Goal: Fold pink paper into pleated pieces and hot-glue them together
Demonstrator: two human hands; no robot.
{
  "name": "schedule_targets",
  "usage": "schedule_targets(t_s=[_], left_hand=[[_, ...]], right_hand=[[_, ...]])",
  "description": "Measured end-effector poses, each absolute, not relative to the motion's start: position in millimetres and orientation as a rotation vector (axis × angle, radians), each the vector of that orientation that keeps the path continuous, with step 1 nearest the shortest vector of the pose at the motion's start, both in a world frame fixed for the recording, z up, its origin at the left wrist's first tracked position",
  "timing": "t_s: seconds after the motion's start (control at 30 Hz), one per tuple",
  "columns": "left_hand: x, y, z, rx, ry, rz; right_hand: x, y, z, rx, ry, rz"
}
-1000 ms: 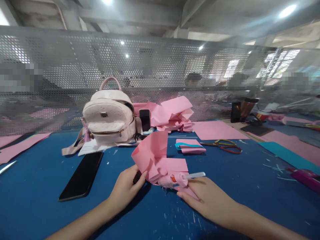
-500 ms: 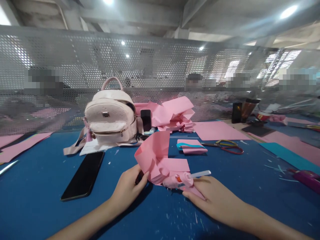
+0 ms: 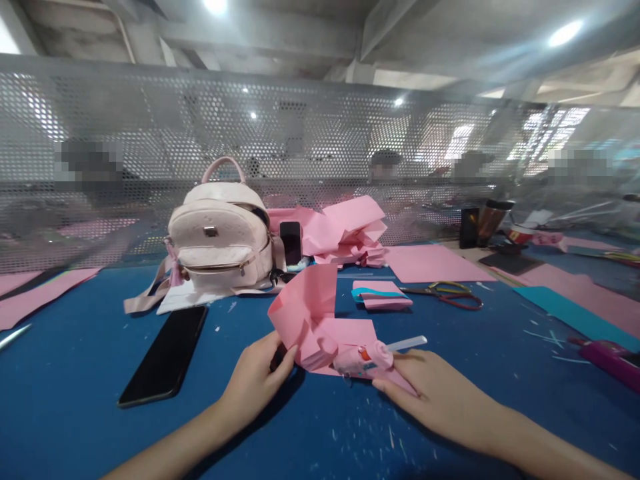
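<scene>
My left hand (image 3: 260, 373) is closed on the lower left edge of a folded pink paper piece (image 3: 307, 320). This paper has a tall curled flap and a flat part lying to the right. In my right hand (image 3: 425, 387) is a small pink hot glue gun (image 3: 363, 359), its handle gripped by the fingers. A translucent glue stick (image 3: 407, 343) juts from the back of the gun. The gun's nozzle points left, close against the paper; whether it touches is hard to see. Behind the gun lies a folded pink paper with a blue strip (image 3: 383, 295).
A black phone (image 3: 165, 357) lies at left, before a cream backpack (image 3: 220, 233). Scissors (image 3: 450, 293), crumpled pink paper (image 3: 350, 230) and a pink sheet (image 3: 435, 263) lie further back. At right are a blue strip (image 3: 575, 313) and a purple tool (image 3: 610, 360). A perforated metal screen (image 3: 320, 127) stands behind.
My right hand has drawn the glue gun slightly to the right, away from the curled flap. My left hand keeps its hold on the paper. The view has shifted a little.
</scene>
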State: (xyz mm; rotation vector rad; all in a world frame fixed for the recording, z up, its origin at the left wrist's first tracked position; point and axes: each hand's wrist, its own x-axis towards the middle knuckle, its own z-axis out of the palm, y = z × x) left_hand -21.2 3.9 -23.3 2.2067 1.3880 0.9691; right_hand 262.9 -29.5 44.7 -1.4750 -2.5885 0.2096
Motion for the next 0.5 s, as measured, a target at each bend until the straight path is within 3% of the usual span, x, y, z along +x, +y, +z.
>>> schedule_targets(t_s=[0.5], left_hand=[[-21,4,-24,2.185,1.379,0.972]], right_hand=[[272,-24,43,-1.535,-2.507,0.205]])
